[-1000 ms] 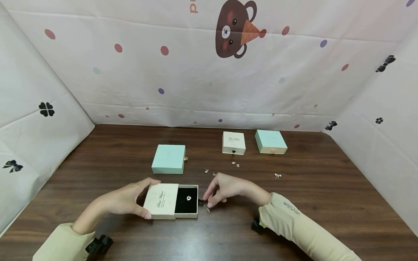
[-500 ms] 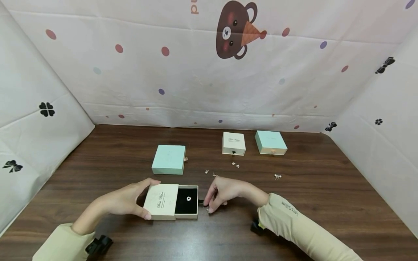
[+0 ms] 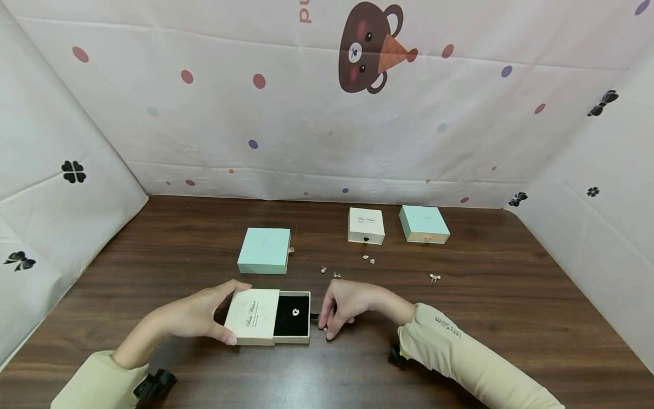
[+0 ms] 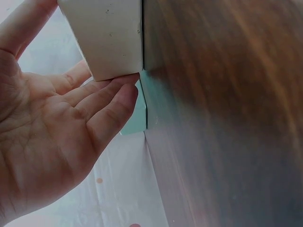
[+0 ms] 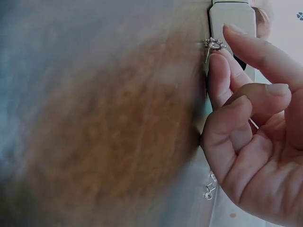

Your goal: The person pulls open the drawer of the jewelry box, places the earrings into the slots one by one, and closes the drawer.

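My left hand (image 3: 191, 313) grips the cream sleeve of a small jewelry box (image 3: 252, 316) by its left end, thumb on the near side and fingers on the far side. The box's drawer (image 3: 309, 307) is slid partly out to the right. A sparkling stud earring (image 3: 296, 312) sits on the black pad (image 3: 286, 326) inside it. Just right of the drawer, by its dark ribbon pull (image 3: 314, 316), my right hand (image 3: 349, 304) pinches a second stud earring (image 5: 214, 44) low over the table. Its thin post shows between thumb and fingertips in the right wrist view.
Behind my hands stand a mint box (image 3: 263, 250), a cream box (image 3: 365, 226) and another mint box (image 3: 424, 224). Small earrings lie in front of them, with one pair (image 3: 435, 277) farther right. White printed cloth (image 3: 306, 142) walls the brown table (image 3: 179, 244).
My right hand has shifted slightly toward me, and its thumb and fingers have closed around the loose earring beside the drawer. My left hand and the box have stayed put.
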A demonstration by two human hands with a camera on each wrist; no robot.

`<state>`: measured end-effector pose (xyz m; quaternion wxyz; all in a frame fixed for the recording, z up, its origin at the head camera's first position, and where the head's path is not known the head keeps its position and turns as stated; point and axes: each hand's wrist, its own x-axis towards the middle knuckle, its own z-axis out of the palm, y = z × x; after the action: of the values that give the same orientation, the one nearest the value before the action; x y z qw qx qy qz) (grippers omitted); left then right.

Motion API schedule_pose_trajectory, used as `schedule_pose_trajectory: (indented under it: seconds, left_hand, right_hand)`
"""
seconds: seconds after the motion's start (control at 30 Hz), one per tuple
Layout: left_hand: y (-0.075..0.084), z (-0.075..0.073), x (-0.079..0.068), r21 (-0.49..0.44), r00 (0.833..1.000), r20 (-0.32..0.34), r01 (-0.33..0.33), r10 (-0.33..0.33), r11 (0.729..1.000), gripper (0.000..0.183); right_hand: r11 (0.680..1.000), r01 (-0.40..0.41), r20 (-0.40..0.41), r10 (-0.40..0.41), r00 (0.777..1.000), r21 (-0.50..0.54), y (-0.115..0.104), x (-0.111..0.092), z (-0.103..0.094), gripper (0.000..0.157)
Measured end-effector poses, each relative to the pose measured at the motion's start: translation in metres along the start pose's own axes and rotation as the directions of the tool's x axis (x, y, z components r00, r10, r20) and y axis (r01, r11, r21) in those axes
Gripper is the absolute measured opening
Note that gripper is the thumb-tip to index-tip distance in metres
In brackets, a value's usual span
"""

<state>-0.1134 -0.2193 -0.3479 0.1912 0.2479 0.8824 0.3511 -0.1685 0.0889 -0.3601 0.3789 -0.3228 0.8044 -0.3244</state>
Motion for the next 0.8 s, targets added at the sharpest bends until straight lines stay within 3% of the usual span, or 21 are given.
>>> schedule_pose_trajectory:
  seconds: [0.33,0.8]
  left_hand:
    - [0.0014,0.0006,-0.0009,-0.001,1.000,-0.003,-0.008,0.008,1.000,0.090]
    - [0.0004,0.0010,-0.0012,-0.013,1.000,-0.005,-0.014,0.013,1.000,0.090]
  right_hand:
    - [0.994,-0.022,-0.035,0.018,0.999,-0.109,-0.0067,0.0013,0.0040,0.013]
    - [0.998,-0.005,-0.047,0.003,0.999,-0.058,-0.0065,-0.0015,0.0038,0.012]
